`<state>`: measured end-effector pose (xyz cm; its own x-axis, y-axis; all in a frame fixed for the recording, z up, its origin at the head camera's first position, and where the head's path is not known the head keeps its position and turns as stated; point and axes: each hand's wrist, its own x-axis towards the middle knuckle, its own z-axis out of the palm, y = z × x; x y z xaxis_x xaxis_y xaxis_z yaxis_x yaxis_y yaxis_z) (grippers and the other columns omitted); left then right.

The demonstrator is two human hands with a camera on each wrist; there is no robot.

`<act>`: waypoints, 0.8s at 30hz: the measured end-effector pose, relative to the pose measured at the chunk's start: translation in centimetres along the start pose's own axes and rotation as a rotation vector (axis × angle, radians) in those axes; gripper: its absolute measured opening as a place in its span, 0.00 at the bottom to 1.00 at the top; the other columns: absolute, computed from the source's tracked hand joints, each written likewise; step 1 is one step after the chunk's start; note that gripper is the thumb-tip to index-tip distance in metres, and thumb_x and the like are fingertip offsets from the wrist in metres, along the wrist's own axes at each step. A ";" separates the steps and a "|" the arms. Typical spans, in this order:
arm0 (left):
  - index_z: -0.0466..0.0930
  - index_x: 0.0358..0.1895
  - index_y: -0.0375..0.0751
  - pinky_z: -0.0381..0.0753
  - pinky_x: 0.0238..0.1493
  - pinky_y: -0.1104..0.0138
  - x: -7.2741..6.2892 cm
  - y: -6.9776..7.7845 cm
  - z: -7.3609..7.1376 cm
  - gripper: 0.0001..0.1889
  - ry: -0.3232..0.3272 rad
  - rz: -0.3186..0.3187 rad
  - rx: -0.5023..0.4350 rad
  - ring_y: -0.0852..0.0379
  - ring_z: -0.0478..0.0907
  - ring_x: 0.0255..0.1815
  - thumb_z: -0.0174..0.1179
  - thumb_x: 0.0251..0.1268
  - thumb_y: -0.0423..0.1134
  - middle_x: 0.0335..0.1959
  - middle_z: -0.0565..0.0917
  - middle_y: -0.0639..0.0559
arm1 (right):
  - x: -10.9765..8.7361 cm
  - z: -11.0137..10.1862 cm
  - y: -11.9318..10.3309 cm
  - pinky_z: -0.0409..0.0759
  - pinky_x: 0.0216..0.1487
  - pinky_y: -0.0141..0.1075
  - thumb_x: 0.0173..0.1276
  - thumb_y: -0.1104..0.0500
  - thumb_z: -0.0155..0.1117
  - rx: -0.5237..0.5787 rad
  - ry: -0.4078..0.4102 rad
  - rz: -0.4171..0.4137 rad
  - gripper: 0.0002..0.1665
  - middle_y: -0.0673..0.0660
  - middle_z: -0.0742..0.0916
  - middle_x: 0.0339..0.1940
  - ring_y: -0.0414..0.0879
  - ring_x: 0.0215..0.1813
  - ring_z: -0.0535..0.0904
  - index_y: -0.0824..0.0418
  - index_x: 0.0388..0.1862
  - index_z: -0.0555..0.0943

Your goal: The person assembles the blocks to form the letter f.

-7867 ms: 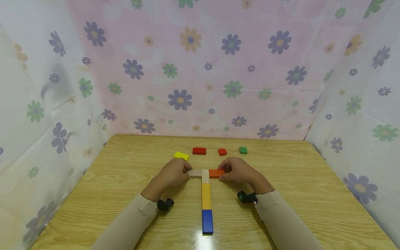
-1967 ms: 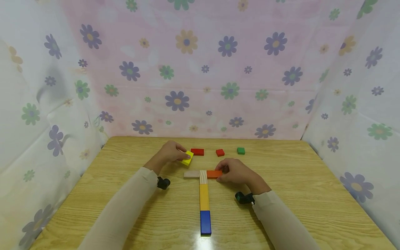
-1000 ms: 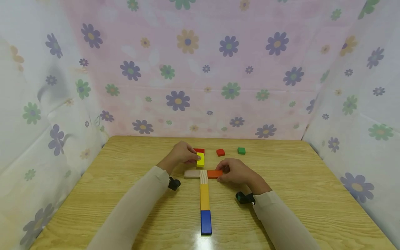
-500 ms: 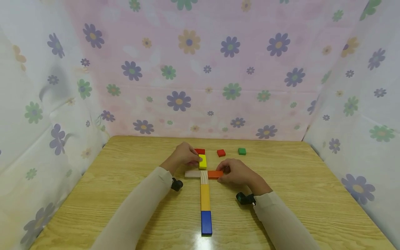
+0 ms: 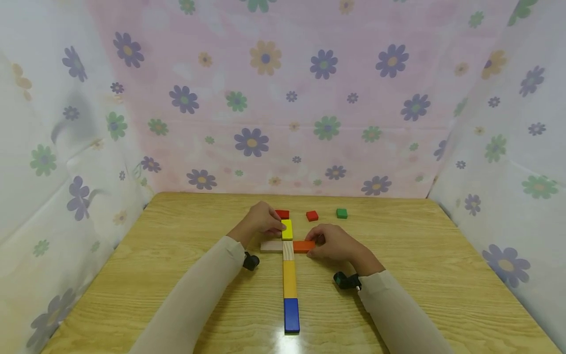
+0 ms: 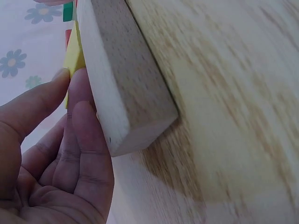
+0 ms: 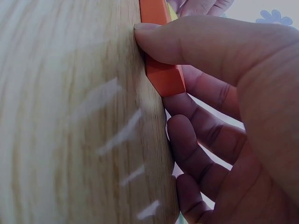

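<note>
With its thumb and fingers, my left hand (image 5: 262, 219) pinches a yellow block (image 5: 287, 230) right at the far end of a natural wood-grain block (image 5: 288, 250). My right hand (image 5: 334, 241) grips the outer end of an orange block (image 5: 302, 247), thumb on the near side and fingers behind. That orange block lies to the right of the wood-grain one, and a pale beige block (image 5: 271, 247) lies to its left. Toward me the row runs on through an amber block (image 5: 289, 279) to a blue block (image 5: 291, 315). In the left wrist view the beige block (image 6: 135, 79) stands beside my curled fingers.
Behind the yellow block lies a red block (image 5: 283, 214), partly covered by my left hand. A small red block (image 5: 312, 216) and a small green block (image 5: 342, 213) sit farther right on the wooden table (image 5: 398, 275). Flowered cloth (image 5: 283, 113) hangs around the back and sides.
My left hand let go of the beige block, took up the yellow block, turned it lengthwise and brought it right, then down to the wood-grain block. My right hand stays on the orange block.
</note>
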<state>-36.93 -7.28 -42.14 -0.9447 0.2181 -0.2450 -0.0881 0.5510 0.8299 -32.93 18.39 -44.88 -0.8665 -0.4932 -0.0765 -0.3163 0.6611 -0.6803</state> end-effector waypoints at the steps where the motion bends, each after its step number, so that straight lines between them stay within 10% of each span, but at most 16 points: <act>1: 0.89 0.46 0.31 0.88 0.34 0.66 0.0 0.0 0.0 0.13 0.002 -0.005 -0.003 0.55 0.90 0.28 0.75 0.61 0.35 0.30 0.91 0.45 | 0.0 0.0 0.0 0.79 0.44 0.41 0.61 0.54 0.80 0.001 0.000 -0.001 0.15 0.49 0.85 0.39 0.47 0.39 0.77 0.50 0.46 0.87; 24: 0.89 0.41 0.33 0.88 0.32 0.66 0.0 0.4 0.5 0.07 0.002 -0.039 0.016 0.54 0.90 0.28 0.73 0.62 0.31 0.31 0.91 0.44 | -0.1 -0.1 -0.3 0.78 0.43 0.41 0.61 0.55 0.80 -0.007 -0.004 -0.016 0.15 0.49 0.85 0.37 0.47 0.38 0.76 0.51 0.46 0.87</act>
<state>-36.75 -6.68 -42.10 -0.9414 0.1943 -0.2758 -0.1196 0.5721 0.8114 -32.76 18.30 -44.61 -0.8596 -0.5064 -0.0687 -0.3329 0.6569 -0.6764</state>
